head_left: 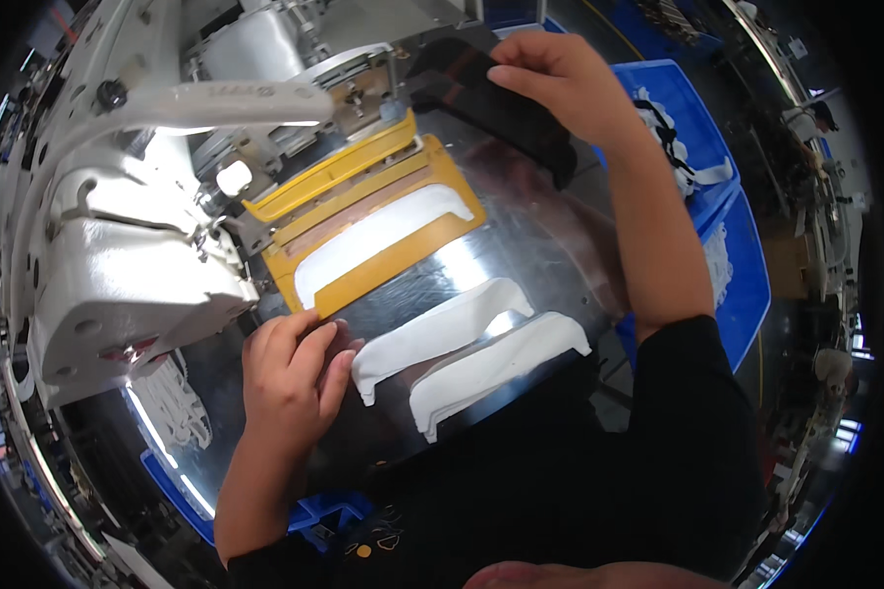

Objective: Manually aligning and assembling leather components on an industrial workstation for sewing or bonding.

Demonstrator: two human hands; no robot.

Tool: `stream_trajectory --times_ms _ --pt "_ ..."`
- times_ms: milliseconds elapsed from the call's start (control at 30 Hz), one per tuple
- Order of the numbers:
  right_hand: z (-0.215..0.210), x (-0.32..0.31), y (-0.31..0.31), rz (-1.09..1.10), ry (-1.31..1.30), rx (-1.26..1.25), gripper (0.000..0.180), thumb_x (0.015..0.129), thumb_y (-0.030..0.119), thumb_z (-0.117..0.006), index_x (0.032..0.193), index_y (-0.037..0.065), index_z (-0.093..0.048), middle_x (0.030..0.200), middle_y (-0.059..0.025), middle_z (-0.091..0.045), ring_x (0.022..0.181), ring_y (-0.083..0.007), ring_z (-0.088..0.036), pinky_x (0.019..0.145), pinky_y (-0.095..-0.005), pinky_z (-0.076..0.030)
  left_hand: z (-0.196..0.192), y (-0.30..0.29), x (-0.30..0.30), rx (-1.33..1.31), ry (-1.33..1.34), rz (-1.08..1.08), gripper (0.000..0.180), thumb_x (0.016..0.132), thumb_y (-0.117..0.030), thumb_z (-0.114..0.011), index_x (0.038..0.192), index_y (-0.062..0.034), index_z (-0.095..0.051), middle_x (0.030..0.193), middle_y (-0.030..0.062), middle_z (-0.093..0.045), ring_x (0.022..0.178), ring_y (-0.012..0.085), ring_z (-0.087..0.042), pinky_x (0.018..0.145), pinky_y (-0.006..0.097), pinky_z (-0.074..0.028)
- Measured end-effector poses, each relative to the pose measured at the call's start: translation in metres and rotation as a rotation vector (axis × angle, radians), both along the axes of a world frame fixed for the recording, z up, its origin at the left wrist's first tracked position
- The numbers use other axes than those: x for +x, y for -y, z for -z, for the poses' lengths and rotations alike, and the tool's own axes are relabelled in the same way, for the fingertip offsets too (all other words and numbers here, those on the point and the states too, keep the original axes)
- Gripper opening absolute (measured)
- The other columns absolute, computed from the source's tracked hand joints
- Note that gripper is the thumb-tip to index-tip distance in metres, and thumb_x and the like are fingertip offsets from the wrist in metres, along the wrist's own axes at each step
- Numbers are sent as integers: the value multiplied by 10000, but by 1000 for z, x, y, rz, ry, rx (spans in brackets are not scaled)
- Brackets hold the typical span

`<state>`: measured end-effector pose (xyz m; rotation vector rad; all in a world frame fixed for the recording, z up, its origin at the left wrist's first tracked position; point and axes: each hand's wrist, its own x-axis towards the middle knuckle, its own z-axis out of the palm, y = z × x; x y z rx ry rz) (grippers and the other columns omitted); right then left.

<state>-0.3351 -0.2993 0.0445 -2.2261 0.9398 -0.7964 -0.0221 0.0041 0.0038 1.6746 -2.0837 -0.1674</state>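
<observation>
My right hand (560, 83) is closed at the far right of the metal table, thumb and fingers pinching the edge of a black curved piece (496, 98), apparently fabric. My left hand (290, 378) rests by the near left corner of a yellow template (378, 270), its fingers loosely bent and the thumb apart, with nothing seen in it. Inside the template's cutout lies a white curved piece (383, 231). Two stacks of similar white pieces, a farther one (442, 329) and a nearer one (501, 368), lie on the table between my arms.
A large white sewing machine (147, 265) fills the left side, its clamp area beyond the template. Blue bins (746, 275) with white and black pieces stand to the right. White scraps (172, 407) lie at the table's left edge.
</observation>
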Motion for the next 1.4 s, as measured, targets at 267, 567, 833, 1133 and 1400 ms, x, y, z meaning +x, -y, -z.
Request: stream_trajectory --times_ms 267,567,833,1133,1400 --pt "-5 112 -78 -535 -102 138 165 1008 157 -770 1057 -1 -778 900 -86 -772 776 -160 -688 726 -331 -537 11 -6 33 -114 -34 -57 306 886 -167 -831 1145 -17 -764 1131 139 -748 1028 347 -695 931 449 -536" --pt "36 155 -81 -515 -322 230 187 959 164 -822 1014 -9 -780 914 -180 -781 812 -288 -738 772 -382 -567 14 -1 35 -106 -49 -65 354 870 -169 -853 1185 -26 -776 1101 93 -728 1016 317 -677 926 432 -525" --pt "32 156 -81 -494 -351 213 179 925 161 -839 963 -6 -788 881 -176 -781 828 -318 -754 781 -408 -574 19 1 35 -19 2 -64 387 895 -189 -834 1262 -72 -799 1134 79 -687 1051 307 -651 975 443 -499" --pt "32 156 -79 -503 -381 164 165 913 153 -848 961 4 -797 876 -190 -778 832 -329 -759 776 -405 -575 16 5 33 -4 -6 -69 380 897 -195 -834 1262 -90 -806 1117 75 -664 1040 304 -649 978 446 -489" --pt "35 153 -83 -456 -406 61 223 884 210 -881 935 17 -781 876 -186 -770 857 -351 -761 787 -412 -581 9 11 32 49 55 -14 310 920 -153 -793 1211 -49 -777 1351 100 -695 1161 322 -651 1049 452 -476"
